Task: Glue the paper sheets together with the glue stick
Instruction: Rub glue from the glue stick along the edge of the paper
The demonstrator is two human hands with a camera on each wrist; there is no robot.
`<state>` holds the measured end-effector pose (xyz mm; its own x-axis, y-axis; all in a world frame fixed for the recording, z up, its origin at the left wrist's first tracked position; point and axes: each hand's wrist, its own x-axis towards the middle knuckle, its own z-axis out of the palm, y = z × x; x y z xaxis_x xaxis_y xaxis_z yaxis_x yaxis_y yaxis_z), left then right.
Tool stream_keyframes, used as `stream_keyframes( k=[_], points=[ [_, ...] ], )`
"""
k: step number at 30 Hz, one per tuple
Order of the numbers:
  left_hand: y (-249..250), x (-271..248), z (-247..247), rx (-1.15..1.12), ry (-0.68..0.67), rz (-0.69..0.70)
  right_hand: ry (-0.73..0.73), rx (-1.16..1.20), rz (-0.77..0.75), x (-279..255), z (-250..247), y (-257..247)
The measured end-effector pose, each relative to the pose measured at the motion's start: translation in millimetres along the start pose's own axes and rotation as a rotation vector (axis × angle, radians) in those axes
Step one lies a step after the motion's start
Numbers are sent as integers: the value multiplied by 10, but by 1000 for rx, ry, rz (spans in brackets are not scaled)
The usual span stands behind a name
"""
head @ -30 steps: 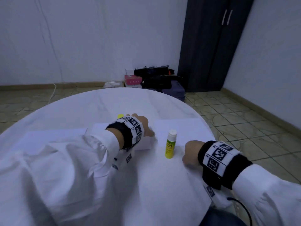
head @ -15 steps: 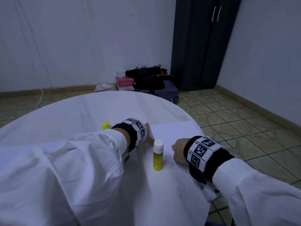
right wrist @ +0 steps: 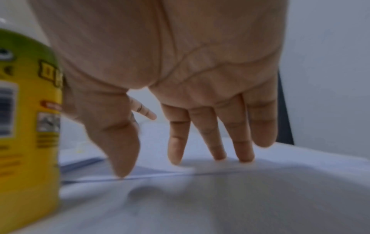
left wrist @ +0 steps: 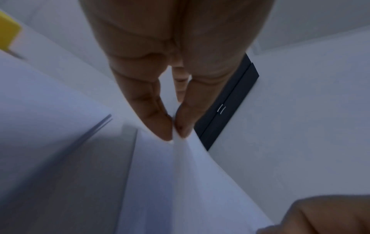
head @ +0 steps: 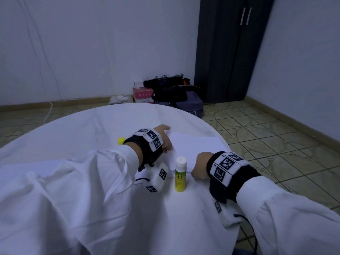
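A white paper sheet [head: 195,148] lies on the round white-clothed table [head: 92,126]. My left hand [head: 168,150] is at its left edge. In the left wrist view its thumb and a finger pinch a lifted, curved sheet [left wrist: 180,182] at the edge, under the left hand [left wrist: 173,136]. My right hand [head: 197,166] rests on the near edge, and its straight fingertips [right wrist: 220,156] press the paper [right wrist: 300,156] down. The uncapped yellow-green glue stick [head: 180,173] stands upright between my wrists, close beside the right thumb [right wrist: 122,158]. Its yellow cap [head: 121,140] lies behind my left wrist.
Another white sheet [head: 18,168] lies at the table's left, partly under my left sleeve. The table edge curves close on the right, above a tiled floor. Bags and a pink box [head: 142,93] sit by the far wall next to a dark wardrobe [head: 230,48].
My left hand has moved right across the table, from left of the glue stick to the left edge of the right-hand sheet. My right hand stayed by the sheet's near edge. The head view shifted.
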<state>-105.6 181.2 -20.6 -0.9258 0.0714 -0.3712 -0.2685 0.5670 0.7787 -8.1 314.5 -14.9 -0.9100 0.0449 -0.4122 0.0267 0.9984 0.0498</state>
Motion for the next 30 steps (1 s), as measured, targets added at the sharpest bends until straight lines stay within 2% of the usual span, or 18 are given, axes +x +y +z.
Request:
stream_keyframes(
  k=[1,2,3,7,11,14,16,22,26,30],
  points=[
    [-22,23,-13,-5,-3,41,2,76,28,-9,37,8],
    [-8,-71,-34,20,-42,21,-10,139,38,-42,62,4],
    [-41,-71,-47,10,-16,42,-17,180,29,-105,81,-4],
    [-132,-277,-66,66,3,52,-82,459,-125,-260,149,-94],
    [-295,-519,-230,124,72,68,53,511,-155,-348,233,-159],
    [-515,-781,-444,136,123,47,108,639,-167,-439,248,-119],
    [-692,-1023,-600,227,116,56,132,732,-171,-486,236,-81],
    [-1258,-1717,-835,641,-77,-9,140,669,-249,-713,158,-215],
    [-1552,-1961,-831,856,-98,-38,163,718,-174,-751,151,-505],
    [-1740,-2106,-846,980,-5,46,268,704,-288,-875,82,-854]
  ],
)
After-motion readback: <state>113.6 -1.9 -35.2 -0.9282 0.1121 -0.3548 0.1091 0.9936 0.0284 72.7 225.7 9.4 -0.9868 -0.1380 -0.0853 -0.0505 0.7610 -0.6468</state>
